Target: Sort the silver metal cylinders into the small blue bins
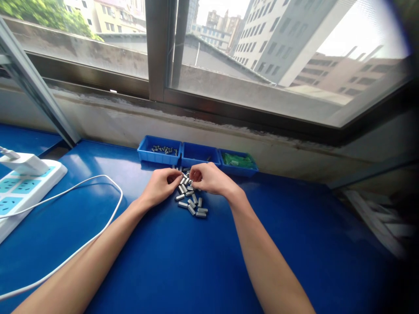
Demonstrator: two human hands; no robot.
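Observation:
A loose pile of short silver metal hex standoffs (194, 199) lies on the blue table, several of them spread toward me. My left hand (161, 185) is at the pile's left side, thumb and forefinger pinched together at its edge. From the right, my right hand (209, 178) reaches over the pile with bent fingers closed just above the pieces. The fingertips of both hands nearly meet. Whatever lies between them is too small and partly hidden to make out. My right hand covers part of the pile's far side.
Behind the pile stand three joined blue bins: the left bin (141, 150) with small metal screws, the middle bin (199, 147) with few dark bits, the right bin (253, 166) with green packets. A power strip (59, 174) and white cable (120, 196) lie left. Windows rise behind.

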